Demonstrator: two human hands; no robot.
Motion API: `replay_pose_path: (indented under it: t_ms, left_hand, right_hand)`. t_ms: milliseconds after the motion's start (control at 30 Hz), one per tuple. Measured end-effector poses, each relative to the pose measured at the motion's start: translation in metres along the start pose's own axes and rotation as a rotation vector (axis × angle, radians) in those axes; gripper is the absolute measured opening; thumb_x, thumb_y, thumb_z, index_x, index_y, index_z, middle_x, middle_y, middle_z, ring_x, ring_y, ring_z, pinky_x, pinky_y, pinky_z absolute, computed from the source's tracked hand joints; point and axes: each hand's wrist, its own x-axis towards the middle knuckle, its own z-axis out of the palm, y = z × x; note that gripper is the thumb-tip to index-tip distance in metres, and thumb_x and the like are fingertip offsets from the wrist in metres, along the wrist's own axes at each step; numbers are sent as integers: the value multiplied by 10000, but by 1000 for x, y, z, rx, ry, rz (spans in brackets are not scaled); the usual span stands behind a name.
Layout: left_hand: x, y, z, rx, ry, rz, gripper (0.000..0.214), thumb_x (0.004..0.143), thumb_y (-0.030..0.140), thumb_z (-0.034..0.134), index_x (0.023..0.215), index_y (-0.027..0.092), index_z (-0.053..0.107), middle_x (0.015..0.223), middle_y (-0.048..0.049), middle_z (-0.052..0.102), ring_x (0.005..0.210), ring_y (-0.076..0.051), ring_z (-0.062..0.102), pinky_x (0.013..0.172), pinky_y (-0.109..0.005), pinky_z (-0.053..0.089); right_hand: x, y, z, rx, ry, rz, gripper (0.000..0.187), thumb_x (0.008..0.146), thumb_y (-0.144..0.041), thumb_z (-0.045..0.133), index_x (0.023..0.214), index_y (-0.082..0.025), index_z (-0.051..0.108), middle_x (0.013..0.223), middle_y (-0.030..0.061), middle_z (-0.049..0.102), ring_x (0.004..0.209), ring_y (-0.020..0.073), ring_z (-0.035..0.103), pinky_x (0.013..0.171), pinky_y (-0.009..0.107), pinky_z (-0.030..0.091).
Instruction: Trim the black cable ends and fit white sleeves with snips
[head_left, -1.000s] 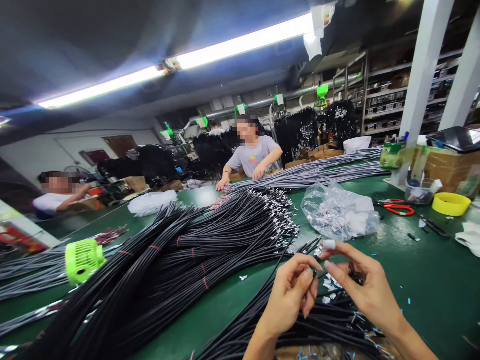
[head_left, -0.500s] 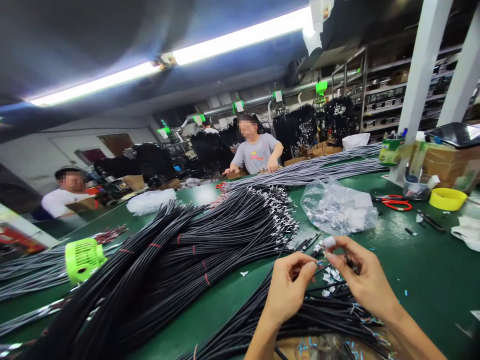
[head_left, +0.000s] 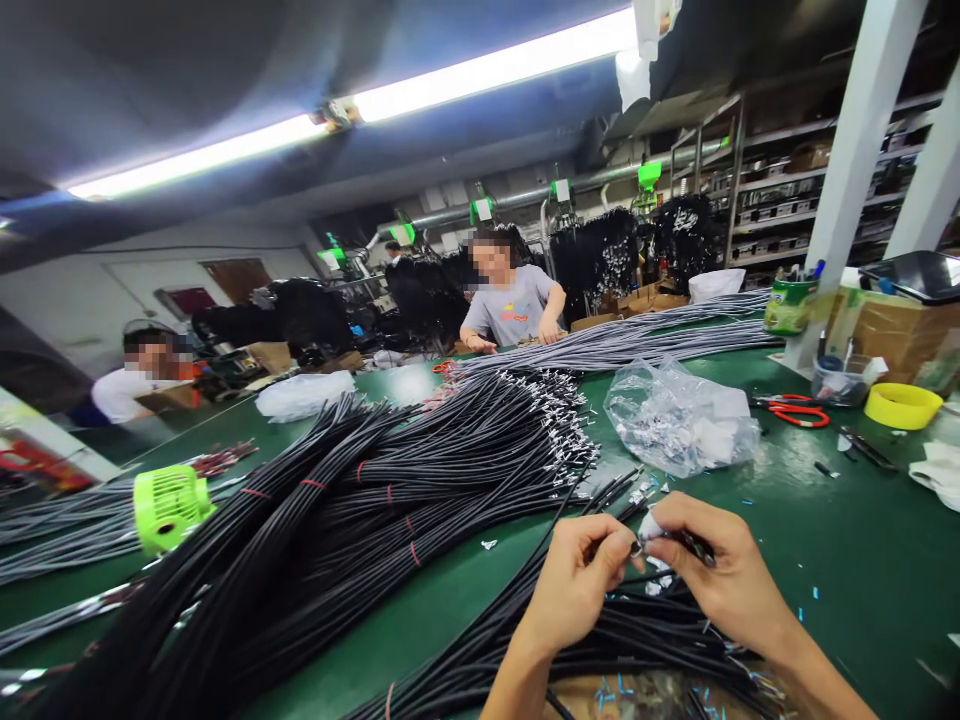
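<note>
My left hand (head_left: 576, 580) is closed in a pinch on the end of a black cable, most of it hidden by the fingers. My right hand (head_left: 724, 575) meets it there, thumb and index finger together at the cable end. A white cover wraps its index fingertip, and something dark, too hidden to name, sits in its palm. Under both hands lies a spread of black cables (head_left: 637, 640) with stripped, coloured wire ends. White scraps (head_left: 660, 582) are scattered just beyond the fingers.
Bundled black cables (head_left: 352, 540) fill the left of the green table, grey cables (head_left: 637, 335) behind. A clear bag (head_left: 679, 420), red-handled pliers (head_left: 796, 410), yellow tape (head_left: 902, 405) and a green fan (head_left: 171, 508) lie around. A co-worker (head_left: 514, 300) sits across the table.
My two hands have come closer together, and the right index finger has lowered onto the cable end. Across the table, the co-worker's hand has shifted slightly right.
</note>
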Motion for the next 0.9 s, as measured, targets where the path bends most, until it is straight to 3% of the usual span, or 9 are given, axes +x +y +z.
replay_pose_path:
  t_ms: [133, 233, 333, 500, 733, 900]
  left_hand:
    - [-1, 3, -1, 67, 65, 139, 333, 776, 420, 616, 694, 98, 628, 598, -3, 480, 545, -95, 385, 510, -217, 283]
    - [-2, 4, -1, 131, 123, 179, 216, 772, 320, 638, 708, 114, 627, 654, -28, 546, 592, -119, 445, 539, -226, 318]
    - [-3, 5, 1, 221, 175, 214, 131, 785, 231, 623, 706, 127, 619, 678, -32, 576, 607, -123, 466, 551, -227, 326]
    - [-4, 4, 3, 303, 227, 263, 102, 796, 190, 606, 710, 134, 602, 672, -14, 559, 606, -114, 460, 557, -220, 328]
    - [-2, 3, 4, 326, 254, 176, 154, 836, 260, 564, 787, 133, 635, 687, -25, 574, 613, -122, 479, 527, -215, 329]
    - [-2, 3, 5, 365, 253, 182, 151, 834, 245, 553, 817, 130, 650, 711, -38, 593, 618, -126, 495, 521, -209, 347]
  right_hand:
    - [-1, 7, 3, 365, -36, 271, 269, 812, -448, 573, 735, -194, 530, 538, -67, 376, 447, 78, 328, 420, 206, 285]
    - [-1, 12, -1, 460, 92, 414, 289, 795, -471, 589, 841, -194, 521, 517, -96, 314, 401, 49, 192, 375, 192, 156]
    - [0, 11, -7, 277, 181, 345, 273, 800, -436, 596, 769, -169, 542, 557, -57, 414, 434, 59, 275, 394, 205, 201]
    - [3, 0, -8, 101, 0, 248, 330, 841, -422, 533, 631, -168, 523, 553, -42, 418, 516, 88, 381, 476, 216, 324]
    - [0, 1, -6, -17, 87, 165, 200, 785, -366, 619, 844, -175, 629, 600, -21, 565, 462, 91, 460, 417, 201, 376]
    - [-1, 2, -6, -41, 118, 119, 140, 792, -317, 623, 815, -180, 639, 673, 3, 648, 547, 118, 600, 504, 182, 490]
